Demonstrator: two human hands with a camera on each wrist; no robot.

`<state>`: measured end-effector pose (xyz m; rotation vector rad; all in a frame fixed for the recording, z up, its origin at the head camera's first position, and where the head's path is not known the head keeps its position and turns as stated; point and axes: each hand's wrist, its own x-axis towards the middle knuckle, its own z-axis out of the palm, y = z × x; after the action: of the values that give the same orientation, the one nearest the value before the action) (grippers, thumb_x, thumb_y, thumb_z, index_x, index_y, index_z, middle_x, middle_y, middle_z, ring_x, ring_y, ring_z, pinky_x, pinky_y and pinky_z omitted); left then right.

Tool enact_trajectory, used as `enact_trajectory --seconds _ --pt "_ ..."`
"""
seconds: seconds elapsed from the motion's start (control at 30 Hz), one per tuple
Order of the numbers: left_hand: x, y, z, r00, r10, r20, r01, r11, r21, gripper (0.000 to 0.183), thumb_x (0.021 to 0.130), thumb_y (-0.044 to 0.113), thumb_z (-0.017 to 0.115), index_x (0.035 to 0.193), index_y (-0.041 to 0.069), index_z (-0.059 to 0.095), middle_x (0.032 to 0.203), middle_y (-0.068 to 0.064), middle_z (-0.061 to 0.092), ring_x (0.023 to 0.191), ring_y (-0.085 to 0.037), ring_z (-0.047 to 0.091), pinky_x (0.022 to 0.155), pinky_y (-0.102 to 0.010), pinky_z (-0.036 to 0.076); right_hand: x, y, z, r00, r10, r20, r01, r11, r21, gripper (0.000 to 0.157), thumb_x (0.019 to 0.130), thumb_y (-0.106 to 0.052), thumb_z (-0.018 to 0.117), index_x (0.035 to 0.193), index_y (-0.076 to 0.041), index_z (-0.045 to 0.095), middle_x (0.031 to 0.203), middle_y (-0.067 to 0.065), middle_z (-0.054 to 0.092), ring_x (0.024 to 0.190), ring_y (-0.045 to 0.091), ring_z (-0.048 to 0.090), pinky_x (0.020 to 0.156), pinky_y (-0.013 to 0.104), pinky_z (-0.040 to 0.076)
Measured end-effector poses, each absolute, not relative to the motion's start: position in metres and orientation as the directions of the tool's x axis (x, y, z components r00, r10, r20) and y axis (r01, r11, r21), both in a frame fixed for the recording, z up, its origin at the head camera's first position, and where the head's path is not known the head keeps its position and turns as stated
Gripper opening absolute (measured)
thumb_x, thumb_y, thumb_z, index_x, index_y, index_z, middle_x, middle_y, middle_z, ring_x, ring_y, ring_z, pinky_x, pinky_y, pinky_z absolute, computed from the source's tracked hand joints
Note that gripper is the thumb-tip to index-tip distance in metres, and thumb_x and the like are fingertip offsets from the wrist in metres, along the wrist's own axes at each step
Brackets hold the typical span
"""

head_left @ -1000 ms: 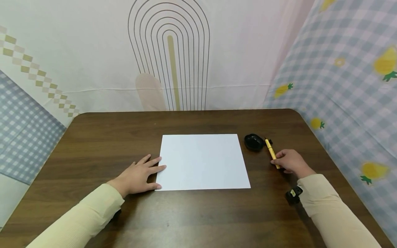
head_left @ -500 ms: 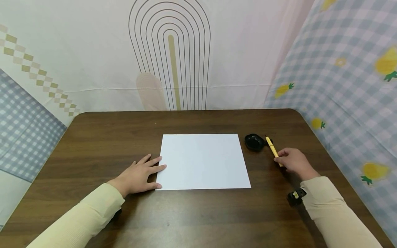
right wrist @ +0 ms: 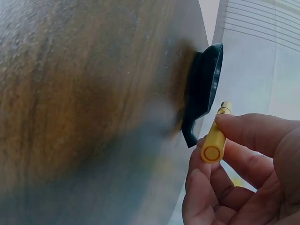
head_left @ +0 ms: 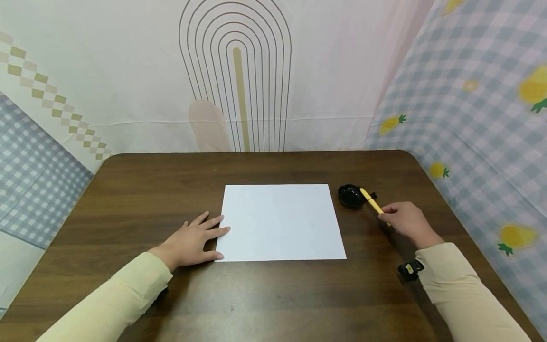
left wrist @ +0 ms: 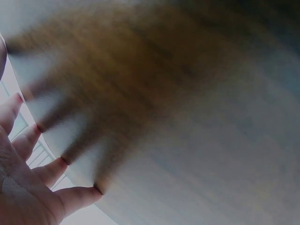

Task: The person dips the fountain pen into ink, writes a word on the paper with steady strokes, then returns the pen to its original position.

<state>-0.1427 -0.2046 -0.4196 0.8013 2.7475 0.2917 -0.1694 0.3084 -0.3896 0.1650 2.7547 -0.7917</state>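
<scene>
My right hand (head_left: pixel 408 221) pinches a yellow pen (head_left: pixel 372 201) near its rear end, between thumb and fingers. The pen slants up and left, its dark tip end overlapping the edge of a small black dish (head_left: pixel 350 196) in the head view. A short handle juts from the dish's right side, and in the right wrist view the dish (right wrist: pixel 208 79) lies just beyond the yellow barrel (right wrist: pixel 216 139). On the left, my left hand (head_left: pixel 188 242) rests with spread fingers on the left edge of a blank white sheet of paper (head_left: pixel 282 223); its fingertips (left wrist: pixel 63 161) touch down there.
Everything lies on a brown wooden table (head_left: pixel 273 299) with rounded far corners. Behind it hangs a white cloth (head_left: pixel 329 71) with printed arches. A checked cloth (head_left: pixel 478 142) with yellow fruit prints borders the right side. The dish stands just right of the paper.
My right hand has moved slightly up and right, and the pen has tilted so its tip end swings left toward the dish. The left hand and paper have stayed in place.
</scene>
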Motion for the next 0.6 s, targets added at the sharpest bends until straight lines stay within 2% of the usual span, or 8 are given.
enact_trajectory --seconds 0.2,0.43,0.6 --pt "-0.1424 -0.2050 -0.4200 -0.815 0.547 -0.191 0.494 0.828 0.265 0.068 0.085 0.055 0.066 0.144 0.025 0.048 0.156 -0.007 0.032 0.142 -0.046 0.021 0.096 -0.076 0.027 -0.1691 0.3048 -0.3853 -0.962 0.027 -0.272 0.161 0.860 -0.484 0.033 0.095 -0.016 0.059 0.114 0.010 0.065 0.088 0.015 0.064 0.067 0.021 0.051 0.054 0.031 0.043" --pt "-0.1417 -0.2051 -0.4197 -0.818 0.544 -0.187 0.490 0.829 0.269 0.068 0.085 0.053 0.066 0.144 0.025 0.048 0.156 -0.007 0.032 0.142 -0.045 0.021 0.097 -0.076 0.026 -0.1692 0.3004 -0.3852 -0.982 -0.004 -0.191 0.082 0.894 -0.441 0.033 0.092 -0.017 0.058 0.111 0.008 0.067 0.093 0.017 0.067 0.068 0.021 0.050 0.056 0.030 0.040" --pt "-0.1419 -0.2047 -0.4194 -0.817 0.544 -0.190 0.488 0.828 0.275 0.068 0.086 0.053 0.066 0.145 0.025 0.048 0.156 -0.007 0.031 0.143 -0.045 0.020 0.098 -0.076 0.025 -0.1702 0.2992 -0.3872 -0.987 -0.001 -0.161 0.069 0.900 -0.430 0.033 0.090 -0.017 0.058 0.110 0.008 0.067 0.090 0.016 0.066 0.067 0.022 0.049 0.056 0.030 0.039"
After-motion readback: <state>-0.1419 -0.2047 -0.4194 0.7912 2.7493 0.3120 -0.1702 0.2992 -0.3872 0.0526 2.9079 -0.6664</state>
